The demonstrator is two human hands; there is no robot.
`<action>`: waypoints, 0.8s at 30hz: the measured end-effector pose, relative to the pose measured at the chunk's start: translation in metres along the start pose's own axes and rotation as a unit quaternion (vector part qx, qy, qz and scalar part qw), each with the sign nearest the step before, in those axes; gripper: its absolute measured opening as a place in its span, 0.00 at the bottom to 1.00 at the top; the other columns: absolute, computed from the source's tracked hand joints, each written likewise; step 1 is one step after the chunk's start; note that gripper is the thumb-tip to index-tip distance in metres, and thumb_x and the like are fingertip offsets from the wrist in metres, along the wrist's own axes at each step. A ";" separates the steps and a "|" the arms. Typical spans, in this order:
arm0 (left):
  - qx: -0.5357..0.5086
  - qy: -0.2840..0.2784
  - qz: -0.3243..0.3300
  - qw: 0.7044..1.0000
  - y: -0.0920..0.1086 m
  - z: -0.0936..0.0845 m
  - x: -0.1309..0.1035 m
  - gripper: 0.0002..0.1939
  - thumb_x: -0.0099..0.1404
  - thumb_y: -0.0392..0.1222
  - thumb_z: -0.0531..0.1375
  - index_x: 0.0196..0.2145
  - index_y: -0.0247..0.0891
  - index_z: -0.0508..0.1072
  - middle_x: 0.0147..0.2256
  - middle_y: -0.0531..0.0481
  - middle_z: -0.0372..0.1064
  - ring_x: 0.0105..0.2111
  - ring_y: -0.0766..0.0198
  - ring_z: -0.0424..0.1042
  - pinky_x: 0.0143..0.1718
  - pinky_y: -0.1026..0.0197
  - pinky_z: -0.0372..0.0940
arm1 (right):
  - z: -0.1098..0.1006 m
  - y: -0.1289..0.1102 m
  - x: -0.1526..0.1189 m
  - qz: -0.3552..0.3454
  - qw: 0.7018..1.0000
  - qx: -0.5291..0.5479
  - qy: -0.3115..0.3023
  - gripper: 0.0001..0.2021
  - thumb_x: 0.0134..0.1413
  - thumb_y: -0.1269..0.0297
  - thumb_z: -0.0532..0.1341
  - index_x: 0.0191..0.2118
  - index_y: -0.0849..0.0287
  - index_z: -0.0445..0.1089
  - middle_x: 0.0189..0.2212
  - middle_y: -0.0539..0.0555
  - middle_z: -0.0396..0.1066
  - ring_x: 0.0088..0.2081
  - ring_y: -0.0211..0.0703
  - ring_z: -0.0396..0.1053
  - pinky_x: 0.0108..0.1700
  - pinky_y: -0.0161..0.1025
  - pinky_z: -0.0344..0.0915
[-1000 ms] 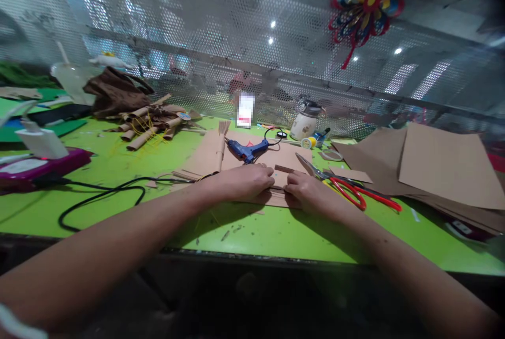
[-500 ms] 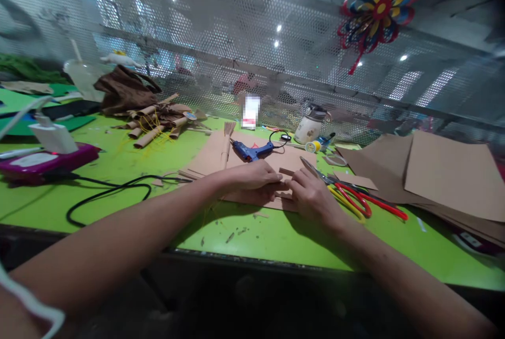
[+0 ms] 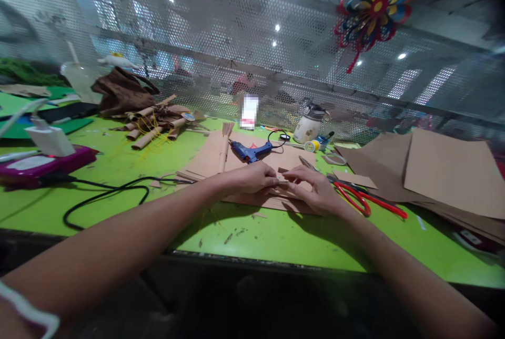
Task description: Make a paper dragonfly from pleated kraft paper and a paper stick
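Note:
My left hand (image 3: 258,177) is closed, its fingertips pinching a narrow strip of brown kraft paper (image 3: 283,182). My right hand (image 3: 315,187) meets the strip's other end with thumb and fingertips, its palm arched. Beneath both hands lie brown paper sheets (image 3: 205,155) and cut strips. Just beyond them a blue hot glue gun (image 3: 250,152) rests on its side. Left of it lies a rolled paper tube with a fringed end (image 3: 223,152). Scissors with red handles (image 3: 352,197) lie beside my right hand, partly hidden by it.
Brown paper sheets (image 3: 445,176) are stacked at right. Several tied paper rolls (image 3: 148,131) and a brown cloth bag (image 3: 122,92) lie at left. A purple power strip (image 3: 47,165) with a black cable stands near the left edge. A flask (image 3: 310,123) stands behind.
My right hand has opened its fingers somewhat and arched, showing more of the strip between the hands. My left hand stays nearly in place. The view has shifted slightly.

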State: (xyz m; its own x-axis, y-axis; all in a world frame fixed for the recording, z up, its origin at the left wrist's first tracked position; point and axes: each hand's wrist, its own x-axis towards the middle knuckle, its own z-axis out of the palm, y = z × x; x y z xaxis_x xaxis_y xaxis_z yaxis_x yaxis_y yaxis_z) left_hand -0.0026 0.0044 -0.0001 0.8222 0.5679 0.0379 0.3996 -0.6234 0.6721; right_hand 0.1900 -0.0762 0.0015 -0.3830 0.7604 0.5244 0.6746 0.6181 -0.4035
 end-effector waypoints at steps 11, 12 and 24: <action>0.098 0.070 0.121 0.985 0.020 0.006 -0.011 0.07 0.61 0.38 0.53 0.27 0.35 0.68 0.24 0.51 0.66 0.24 0.69 0.60 0.26 0.65 0.52 | -0.008 -0.005 0.001 0.124 0.987 0.078 -0.065 0.15 0.56 0.56 0.56 0.29 0.61 0.72 0.24 0.51 0.67 0.28 0.38 0.64 0.30 0.34 0.60; 0.098 0.073 0.122 0.985 0.020 0.006 -0.011 0.08 0.61 0.37 0.52 0.28 0.35 0.69 0.24 0.51 0.66 0.24 0.69 0.60 0.26 0.65 0.52 | -0.009 -0.005 0.001 0.132 0.986 0.084 -0.064 0.14 0.55 0.55 0.57 0.29 0.61 0.72 0.24 0.51 0.67 0.28 0.38 0.64 0.30 0.34 0.60; 0.054 0.060 0.111 0.990 0.025 0.003 -0.014 0.09 0.61 0.36 0.52 0.30 0.34 0.71 0.25 0.52 0.67 0.25 0.69 0.60 0.27 0.66 0.52 | -0.013 -0.001 -0.001 0.186 0.967 0.145 -0.098 0.16 0.52 0.51 0.59 0.29 0.62 0.70 0.23 0.49 0.65 0.26 0.36 0.63 0.27 0.33 0.58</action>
State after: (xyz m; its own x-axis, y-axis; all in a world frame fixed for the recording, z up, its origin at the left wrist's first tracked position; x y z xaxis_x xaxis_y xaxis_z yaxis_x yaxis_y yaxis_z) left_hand -0.0026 -0.0207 0.0137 0.8436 0.4654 0.2678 0.2605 -0.7909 0.5537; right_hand 0.1982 -0.0799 0.0113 -0.2796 0.9462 0.1628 0.5942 0.3037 -0.7447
